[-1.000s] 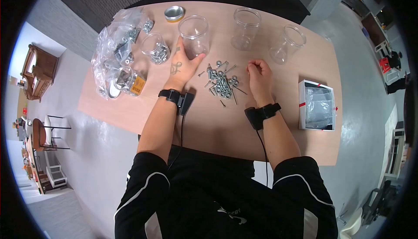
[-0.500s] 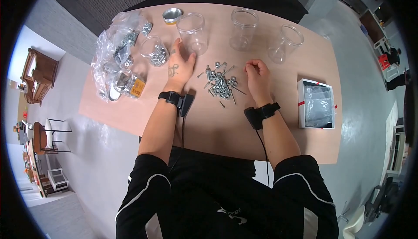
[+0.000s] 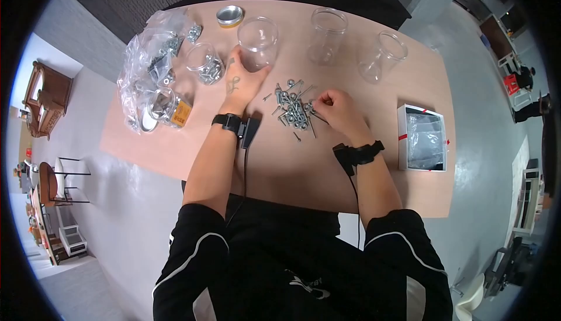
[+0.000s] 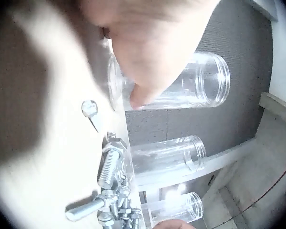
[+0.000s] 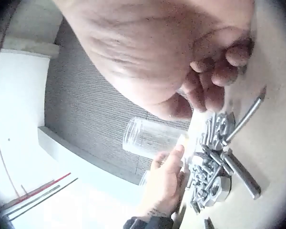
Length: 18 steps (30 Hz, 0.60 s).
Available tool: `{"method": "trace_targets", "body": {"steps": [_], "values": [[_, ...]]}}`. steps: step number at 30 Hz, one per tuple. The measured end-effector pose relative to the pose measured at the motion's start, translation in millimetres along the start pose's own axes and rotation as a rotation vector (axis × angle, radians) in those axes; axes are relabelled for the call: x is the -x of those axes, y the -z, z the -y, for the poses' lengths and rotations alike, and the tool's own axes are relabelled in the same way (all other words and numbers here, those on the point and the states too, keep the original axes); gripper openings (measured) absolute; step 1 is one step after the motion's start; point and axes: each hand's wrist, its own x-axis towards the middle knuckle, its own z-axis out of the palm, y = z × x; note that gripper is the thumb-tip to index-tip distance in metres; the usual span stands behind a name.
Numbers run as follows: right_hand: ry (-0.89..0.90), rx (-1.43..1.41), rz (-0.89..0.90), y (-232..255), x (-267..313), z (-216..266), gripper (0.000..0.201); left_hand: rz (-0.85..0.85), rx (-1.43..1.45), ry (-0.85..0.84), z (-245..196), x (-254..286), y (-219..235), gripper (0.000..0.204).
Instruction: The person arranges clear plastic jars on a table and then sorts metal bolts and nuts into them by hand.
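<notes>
My left hand (image 3: 244,87) is wrapped around the lower part of a clear jar (image 3: 258,35), fingers on its left side and thumb across the near side. The left wrist view shows the thumb (image 4: 142,98) against the jar wall. Loose bolts and nuts (image 3: 294,109) lie in a heap on the table. At the heap's right edge is my right hand (image 3: 346,115), palm down, fingers bent. In the right wrist view its fingertips (image 5: 214,98) hang just over the bolts, with nothing visible between them.
Two clear jars (image 3: 327,43) stand at the back right. Left of my left hand are a jar of bolts (image 3: 210,74), a tipped jar with an orange label (image 3: 182,113) and a plastic bag of hardware (image 3: 149,46). A metal lid (image 3: 229,16) lies behind; a white box (image 3: 402,145) sits right.
My right hand has moved left to the edge of the bolt heap. The left hand loosened off the jar half a second ago and now lies around it again.
</notes>
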Motion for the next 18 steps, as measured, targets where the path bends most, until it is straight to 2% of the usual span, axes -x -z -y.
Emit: {"method": "trace_targets", "body": {"steps": [3, 7, 13, 16, 18], "values": [[-0.06, 0.092, 0.105, 9, 11, 11, 0.024, -0.025, 0.124, -0.052, 11, 4, 3, 0.098], [-0.047, 0.206, 0.113, 8, 22, 22, 0.023, -0.108, 0.205, -0.145, 27, 1, -3, 0.097], [0.026, 0.247, 0.036, 2, 21, 14, 0.022, -0.064, 0.107, -0.1, 6, 8, 7, 0.094], [-0.067, 0.234, 0.07, 4, 19, 17, 0.022, -0.074, 0.042, -0.043, 2, 9, 6, 0.089], [0.024, 0.283, 0.008, -1, 17, 6, 0.023, -0.033, 0.03, -0.025, 0, 8, 7, 0.087]]}}
